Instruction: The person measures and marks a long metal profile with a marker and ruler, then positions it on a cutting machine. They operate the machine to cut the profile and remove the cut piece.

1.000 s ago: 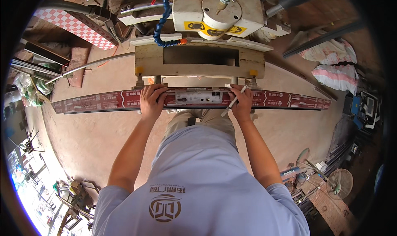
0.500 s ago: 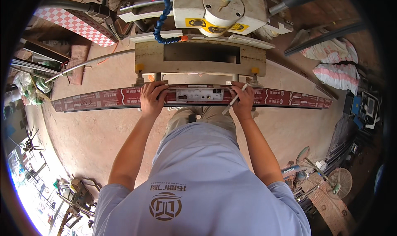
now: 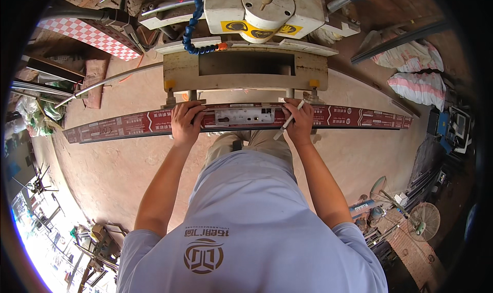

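A long bar [image 3: 349, 117] wrapped in red printed film lies crosswise in front of my body, against the front of a machine. My left hand [image 3: 186, 126] grips it left of centre, fingers curled over the far edge. To the right of centre my right hand [image 3: 300, 122] holds the same bar, with a slim pale pen-like stick [image 3: 284, 128] tucked between its fingers. Between my hands, a whitish metal plate [image 3: 244, 116] with several holes and slots shows in the middle of the bar. The undersides of both grips are hidden.
The machine bed [image 3: 246, 82] stands just beyond the bar, beneath a pale machine head [image 3: 313, 10] with a blue segmented hose [image 3: 191, 28]. White sacks [image 3: 418, 92] lie at the right. A fan [image 3: 423, 221] stands lower right; metal profiles [image 3: 41, 90] are stacked left.
The bar's left end has dipped slightly toward me, and both hands sit a little further left in view. The view itself has shifted slightly. Both grips stay the same.
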A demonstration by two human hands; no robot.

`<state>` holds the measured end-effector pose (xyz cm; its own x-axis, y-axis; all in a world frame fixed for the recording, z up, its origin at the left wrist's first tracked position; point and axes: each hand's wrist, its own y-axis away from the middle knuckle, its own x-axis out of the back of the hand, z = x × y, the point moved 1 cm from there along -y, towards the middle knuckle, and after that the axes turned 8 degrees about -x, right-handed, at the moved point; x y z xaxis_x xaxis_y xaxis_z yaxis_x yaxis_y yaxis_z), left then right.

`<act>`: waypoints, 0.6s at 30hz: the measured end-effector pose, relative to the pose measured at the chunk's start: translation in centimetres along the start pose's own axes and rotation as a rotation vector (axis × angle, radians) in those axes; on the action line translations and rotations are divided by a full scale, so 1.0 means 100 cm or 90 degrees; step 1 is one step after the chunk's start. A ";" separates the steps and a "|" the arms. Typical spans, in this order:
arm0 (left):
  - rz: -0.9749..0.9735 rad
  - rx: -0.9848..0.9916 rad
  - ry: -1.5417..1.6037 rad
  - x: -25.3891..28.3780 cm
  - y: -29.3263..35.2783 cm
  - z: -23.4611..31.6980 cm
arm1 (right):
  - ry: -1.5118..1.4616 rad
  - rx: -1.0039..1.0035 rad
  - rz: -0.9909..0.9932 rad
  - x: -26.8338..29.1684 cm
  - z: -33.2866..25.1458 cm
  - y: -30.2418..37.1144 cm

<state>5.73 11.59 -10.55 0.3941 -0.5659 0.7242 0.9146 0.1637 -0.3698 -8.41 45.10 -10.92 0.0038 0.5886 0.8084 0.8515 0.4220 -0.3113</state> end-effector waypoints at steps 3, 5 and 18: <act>0.001 -0.003 0.001 0.000 0.000 0.000 | -0.006 0.002 -0.003 0.000 0.000 0.000; 0.000 -0.006 -0.001 0.000 0.000 -0.001 | 0.000 -0.001 -0.009 0.000 0.000 0.000; 0.007 -0.009 0.005 0.003 -0.002 0.001 | -0.010 0.003 -0.007 -0.001 0.001 0.000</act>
<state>5.64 11.50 -10.22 0.4031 -0.5702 0.7158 0.9089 0.1585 -0.3856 -8.42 45.14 -11.03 -0.0147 0.5948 0.8037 0.8491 0.4319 -0.3041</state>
